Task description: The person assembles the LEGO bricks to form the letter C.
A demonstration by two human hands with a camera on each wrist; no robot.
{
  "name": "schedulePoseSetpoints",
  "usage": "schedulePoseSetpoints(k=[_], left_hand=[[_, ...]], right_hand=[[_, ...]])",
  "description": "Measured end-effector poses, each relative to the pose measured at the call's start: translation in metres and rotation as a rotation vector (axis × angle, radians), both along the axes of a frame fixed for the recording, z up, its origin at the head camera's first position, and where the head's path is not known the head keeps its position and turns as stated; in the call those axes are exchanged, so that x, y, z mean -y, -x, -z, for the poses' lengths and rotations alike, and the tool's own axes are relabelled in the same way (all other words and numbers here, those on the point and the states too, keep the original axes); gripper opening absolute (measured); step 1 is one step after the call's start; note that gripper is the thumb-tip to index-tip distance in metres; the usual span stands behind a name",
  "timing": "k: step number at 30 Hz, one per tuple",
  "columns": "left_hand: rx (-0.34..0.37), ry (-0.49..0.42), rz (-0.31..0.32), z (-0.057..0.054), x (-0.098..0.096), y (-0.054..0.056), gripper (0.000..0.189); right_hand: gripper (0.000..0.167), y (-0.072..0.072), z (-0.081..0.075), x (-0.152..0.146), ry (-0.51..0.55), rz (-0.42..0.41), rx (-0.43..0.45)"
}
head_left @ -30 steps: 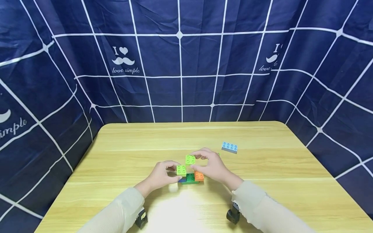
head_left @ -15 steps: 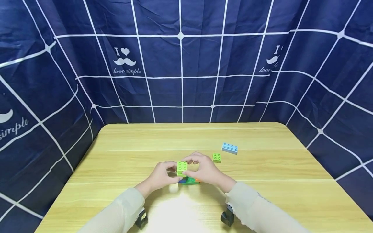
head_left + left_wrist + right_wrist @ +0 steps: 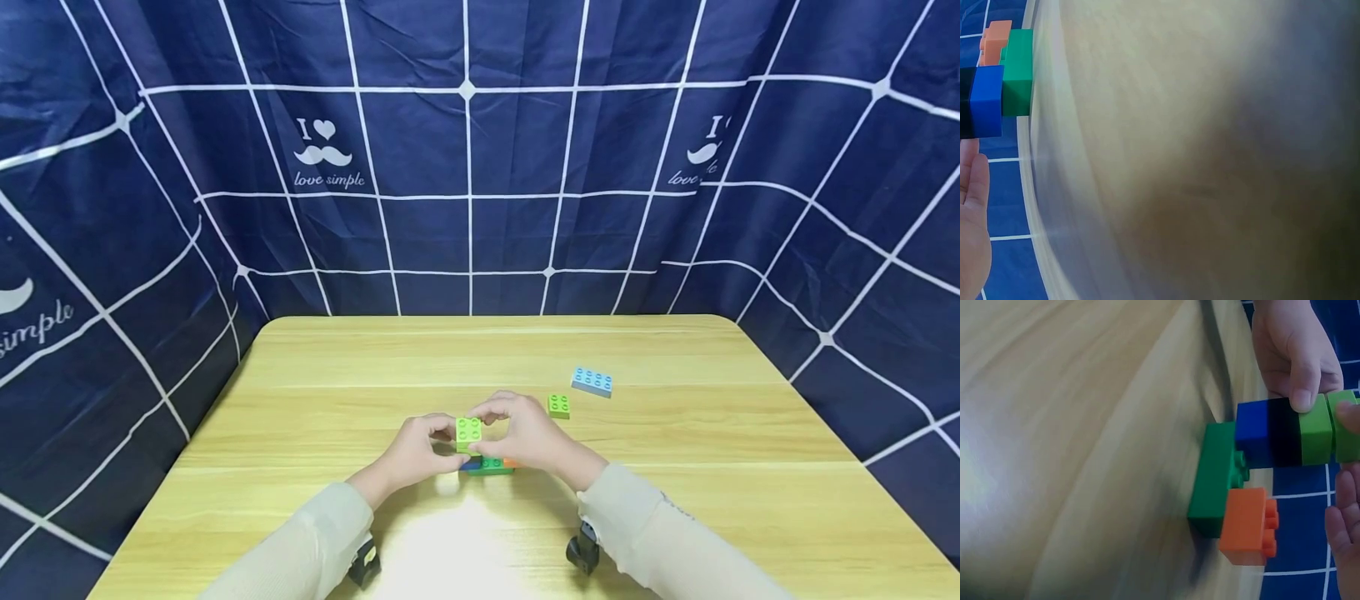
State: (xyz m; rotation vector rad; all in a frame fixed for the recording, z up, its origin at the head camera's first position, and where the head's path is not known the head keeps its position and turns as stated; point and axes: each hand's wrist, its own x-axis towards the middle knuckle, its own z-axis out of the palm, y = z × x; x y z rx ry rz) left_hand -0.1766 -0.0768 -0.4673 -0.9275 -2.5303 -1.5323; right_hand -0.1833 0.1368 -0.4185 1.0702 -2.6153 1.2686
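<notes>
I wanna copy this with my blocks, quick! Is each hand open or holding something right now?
Left hand: closed, holding the lower lime brick.
Right hand: closed, holding the top lime brick.

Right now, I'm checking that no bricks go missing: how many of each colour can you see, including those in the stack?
Lime green bricks: 3
Dark green brick: 1
Orange brick: 1
Dark blue brick: 1
Black brick: 1
Light blue brick: 1
Total: 8 visible bricks
</notes>
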Motion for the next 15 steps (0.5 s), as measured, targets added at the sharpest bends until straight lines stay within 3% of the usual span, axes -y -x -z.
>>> schedulePoseSetpoints(k=[6,15], left_hand=[[0.023,-0.014,0.007,-0.0004,0.0012,0.0020,0.026],[-0.031,-0.010,0.004,-0.0061,0.0038,0.0045,0.027]], right_hand=[[0.032,-0.0005,-0.0044,0.0029,-0.027,0.027,0.048],[0.033,0.0013,-0.0024,0.0056,-0.021,0.054,0.032]])
